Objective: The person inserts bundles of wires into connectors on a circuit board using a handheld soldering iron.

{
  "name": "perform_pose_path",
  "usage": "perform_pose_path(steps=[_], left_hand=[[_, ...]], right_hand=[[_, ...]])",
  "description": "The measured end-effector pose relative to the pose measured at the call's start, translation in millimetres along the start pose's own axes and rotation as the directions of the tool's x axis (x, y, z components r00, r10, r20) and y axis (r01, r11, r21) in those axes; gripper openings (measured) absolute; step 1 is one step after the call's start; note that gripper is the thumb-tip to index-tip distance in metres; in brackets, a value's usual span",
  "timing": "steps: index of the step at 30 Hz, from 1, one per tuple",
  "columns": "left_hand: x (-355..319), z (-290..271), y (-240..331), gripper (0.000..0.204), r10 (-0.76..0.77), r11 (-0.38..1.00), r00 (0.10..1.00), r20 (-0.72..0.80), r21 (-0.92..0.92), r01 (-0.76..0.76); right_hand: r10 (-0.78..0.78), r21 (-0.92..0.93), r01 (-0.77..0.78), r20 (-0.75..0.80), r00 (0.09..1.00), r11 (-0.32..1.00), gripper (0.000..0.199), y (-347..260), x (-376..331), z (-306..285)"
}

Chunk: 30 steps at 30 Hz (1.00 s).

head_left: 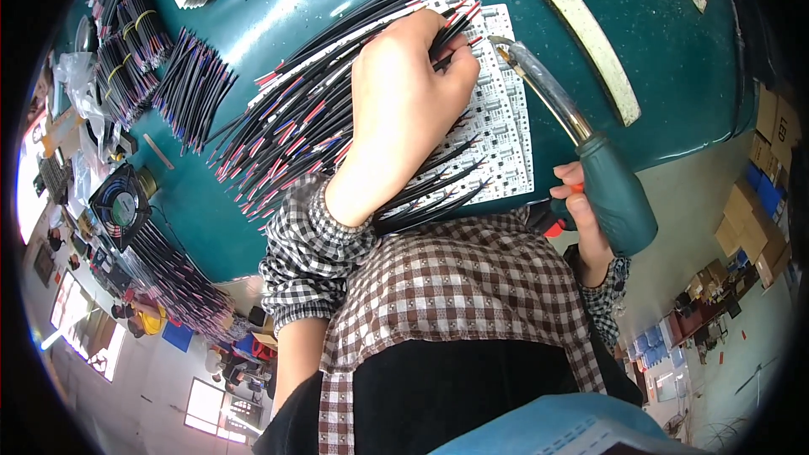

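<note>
I am seeing black wires [295, 128] lying over and left of the white boards [507, 131]. Over the boards, my left hand [413, 93] is clamping its grip on several; right of the boards, my right hand [585, 219] is clasping a soldering tool [617, 194]. A green counter [674, 76] is supporting the boards.

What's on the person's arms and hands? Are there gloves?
No gloves: the left hand and right hand are bare. The left sleeve is black-and-white checked and puffy, gathered at both ends, with bare arm beyond it. The right sleeve is checked too.
</note>
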State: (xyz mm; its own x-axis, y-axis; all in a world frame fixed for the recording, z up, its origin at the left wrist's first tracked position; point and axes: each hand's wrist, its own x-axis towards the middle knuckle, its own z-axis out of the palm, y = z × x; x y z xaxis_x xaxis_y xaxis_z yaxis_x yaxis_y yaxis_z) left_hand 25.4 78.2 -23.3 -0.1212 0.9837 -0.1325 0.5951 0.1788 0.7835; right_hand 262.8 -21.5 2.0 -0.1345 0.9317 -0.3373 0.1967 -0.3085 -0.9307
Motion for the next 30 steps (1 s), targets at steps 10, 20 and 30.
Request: perform_pose_path(steps=[10, 20, 30], left_hand=[[-1, 0, 0, 0.016, 0.023, 1.000, 1.000, -0.019, -0.004, -0.023], [0, 2, -2, 0.017, 0.028, 1.000, 0.999, -0.023, 0.013, -0.028], [0, -1, 1, 0.016, 0.010, 1.000, 1.000, -0.018, 0.023, -0.010]], right_hand=[[-0.037, 0.024, 0.040, -0.128, 0.991, 0.999, 0.063, 8, 2, 6], [-0.256, -0.494, 0.236, 0.027, 0.966, 0.837, 0.042, 1, 7, 0], [-0.265, -0.534, 0.235, 0.020, 0.964, 0.812, 0.045, -6, 6, 0]])
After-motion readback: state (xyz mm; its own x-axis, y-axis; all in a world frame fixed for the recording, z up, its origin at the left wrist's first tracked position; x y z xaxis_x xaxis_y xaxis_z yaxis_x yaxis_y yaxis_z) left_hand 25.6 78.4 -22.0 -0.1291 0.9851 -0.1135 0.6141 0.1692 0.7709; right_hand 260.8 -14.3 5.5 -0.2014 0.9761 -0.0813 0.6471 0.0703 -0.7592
